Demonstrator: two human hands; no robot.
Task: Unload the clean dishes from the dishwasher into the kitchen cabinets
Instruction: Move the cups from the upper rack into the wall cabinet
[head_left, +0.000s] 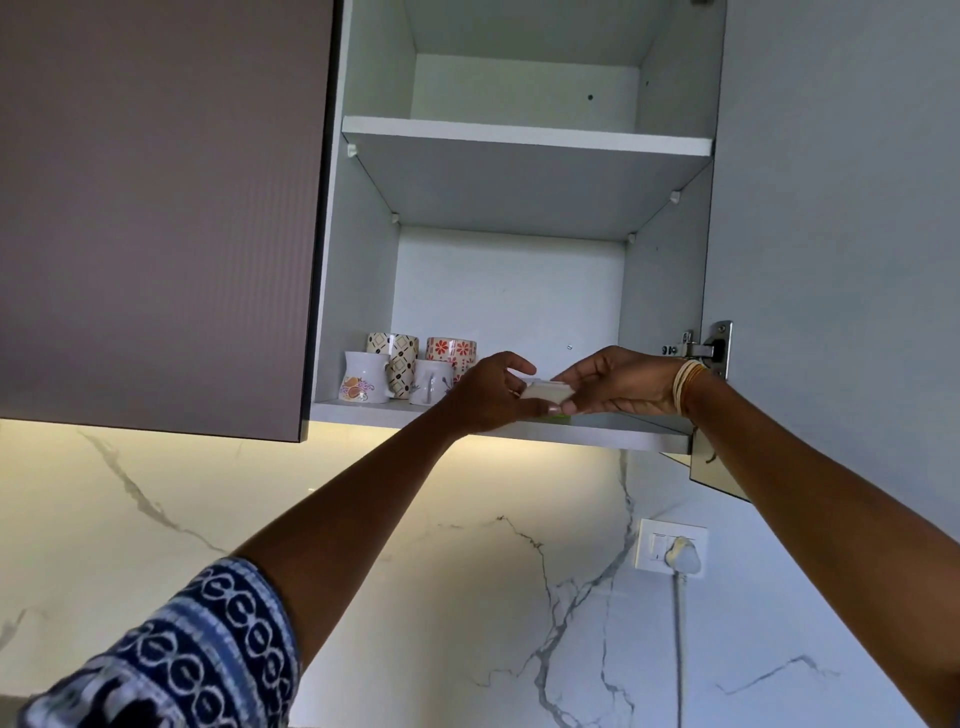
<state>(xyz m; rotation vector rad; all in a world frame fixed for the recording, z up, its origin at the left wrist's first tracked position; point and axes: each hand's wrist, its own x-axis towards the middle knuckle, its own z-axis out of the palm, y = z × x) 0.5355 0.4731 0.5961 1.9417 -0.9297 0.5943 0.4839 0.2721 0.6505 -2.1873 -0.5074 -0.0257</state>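
A big white wall (156, 519) with grey cracks like marble fills the bottom of the view. A warm light glows on it under the cupboards. Above it on the left hangs a closed brown cupboard door (156, 208). Next to that is the open cupboard (358, 249), white inside. Its door (831, 208) swings out on the right and hangs on a shiny metal hinge (706, 349). The top shelf (524, 140) goes across the middle of the cupboard.

Two bare arms reach up to the bottom shelf (363, 410). The left arm has a blue and white patterned sleeve (182, 660). The right wrist wears pale bangles (685, 384).

On the wall low on the right is a white socket (670, 545) with a plug in it, and a white cord hangs down.

Four mugs stand close together at the left end of the bottom shelf. At the back are a mug with brown diamonds (397, 353) and a mug with red flowers (452, 351). In front are a white mug with an orange picture (363, 376) and a plain white mug (430, 382).

The left hand (493, 389) and the right hand (618, 382) meet just over the front edge of the bottom shelf, to the right of the mugs. Both hold a small white dish (545, 389) between them, fingers curled on its ends. It may be a little bowl or a lid; it is hard to tell.
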